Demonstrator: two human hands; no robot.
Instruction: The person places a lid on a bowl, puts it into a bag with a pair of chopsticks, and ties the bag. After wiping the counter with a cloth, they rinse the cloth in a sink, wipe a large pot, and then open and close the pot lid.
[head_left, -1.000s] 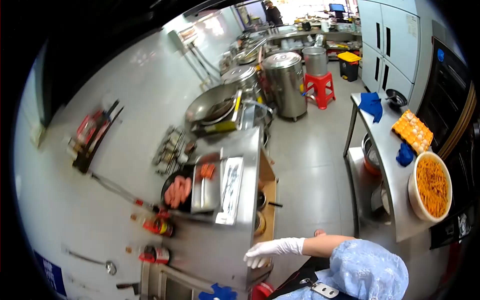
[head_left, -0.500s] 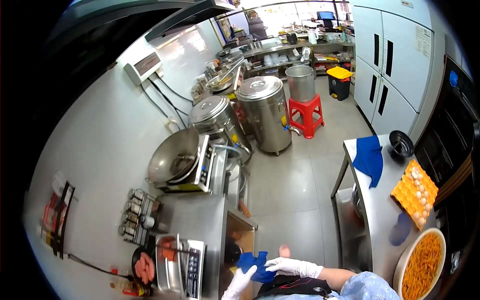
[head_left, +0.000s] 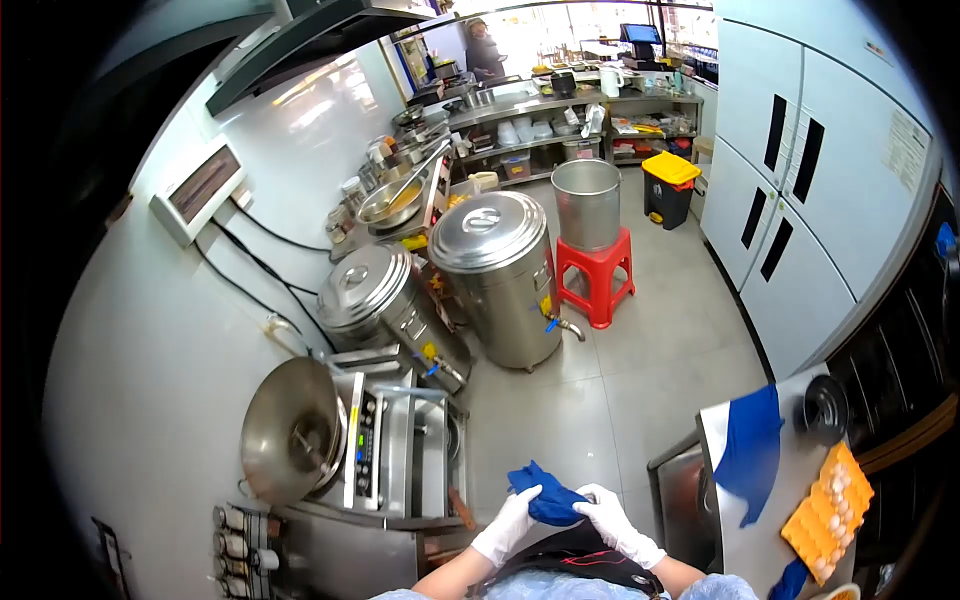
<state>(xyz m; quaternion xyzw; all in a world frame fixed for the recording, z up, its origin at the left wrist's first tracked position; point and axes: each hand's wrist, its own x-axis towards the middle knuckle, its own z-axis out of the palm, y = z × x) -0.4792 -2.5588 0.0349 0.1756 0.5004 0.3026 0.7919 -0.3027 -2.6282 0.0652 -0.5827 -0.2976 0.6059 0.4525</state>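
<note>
Blue cloth is pinched between both gloved hands, left hand and right hand curled around it.

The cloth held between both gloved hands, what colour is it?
The cloth is deep blue, plain, seen best in the head view.

White disposable gloves on both hands: left, right. Lt-blue patterned sleeves, black apron w/ red trim.
</note>
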